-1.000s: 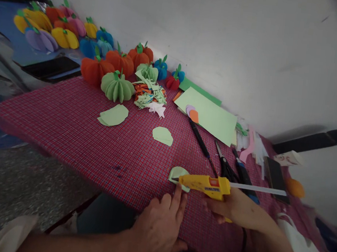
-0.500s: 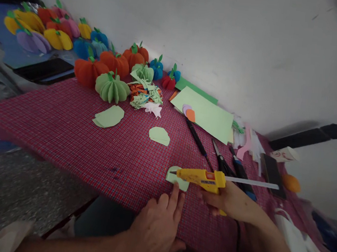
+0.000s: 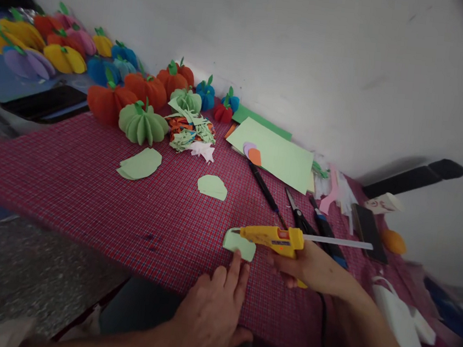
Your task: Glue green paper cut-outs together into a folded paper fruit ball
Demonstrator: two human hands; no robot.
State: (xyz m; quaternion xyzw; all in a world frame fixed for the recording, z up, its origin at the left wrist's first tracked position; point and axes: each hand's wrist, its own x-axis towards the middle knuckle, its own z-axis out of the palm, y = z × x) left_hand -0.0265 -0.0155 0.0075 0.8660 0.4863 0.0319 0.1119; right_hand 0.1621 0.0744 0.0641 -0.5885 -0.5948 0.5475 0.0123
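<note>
My right hand grips a yellow hot glue gun by its handle, with a long white glue stick jutting from the rear. The gun's nozzle is over the far left edge of a small pale green paper piece on the table. Whether it touches the paper, I cannot tell. My left hand lies with fingers stretched out, and a fingertip rests on the paper's near edge. Farther off lie another pale green cut-out and a small stack of green cut-outs.
Paper pumpkins in several colours line the back left beside a heap of paper shreds. Green sheets, a black-handled tool, scissors and a dark phone-like slab lie rightward. The gun's cord hangs below.
The view has swung slightly, so everything shifts left. Against the paper, the nozzle has moved a little toward its far edge. My left hand keeps its place on the paper.
</note>
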